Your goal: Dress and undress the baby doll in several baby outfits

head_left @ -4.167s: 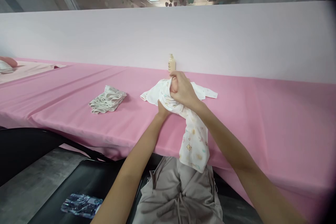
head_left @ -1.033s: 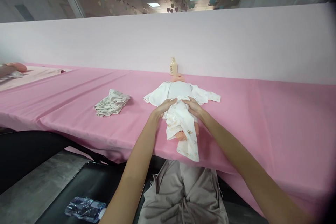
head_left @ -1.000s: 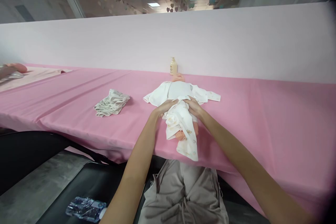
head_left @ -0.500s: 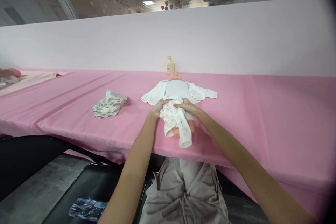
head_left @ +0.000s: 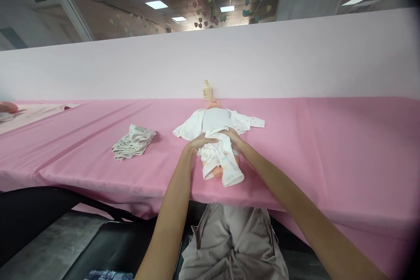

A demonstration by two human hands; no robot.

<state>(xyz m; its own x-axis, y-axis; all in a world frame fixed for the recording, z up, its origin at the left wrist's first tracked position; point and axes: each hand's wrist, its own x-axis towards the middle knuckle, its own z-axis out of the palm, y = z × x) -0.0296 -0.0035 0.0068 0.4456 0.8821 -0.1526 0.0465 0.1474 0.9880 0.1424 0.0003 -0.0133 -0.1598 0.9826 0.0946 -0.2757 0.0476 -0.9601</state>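
Note:
A baby doll (head_left: 214, 103) lies on its back, head toward the wall, in a white jacket (head_left: 193, 126) with its sleeves spread out. White patterned baby pants (head_left: 218, 155) lie over its hips and legs, one pant leg hanging toward me, and a bit of the doll's foot (head_left: 217, 172) shows beside it. At the waistband's left side, my left hand (head_left: 201, 141) grips the cloth with its thumb on top. My right hand (head_left: 233, 138) holds the waistband's right side, its fingers partly hidden by the fabric.
A folded pale cloth (head_left: 134, 141) rests on the pink tablecloth (head_left: 288, 153) to the left. Behind the doll's head stands a pump bottle (head_left: 207, 90) near the white partition (head_left: 131, 74). A black chair (head_left: 108, 245) is below left.
The pants have spread flatter over the doll's legs, and the hanging pant leg has swung a little right. My left thumb now lies further across the cloth. The camera view has tilted up slightly.

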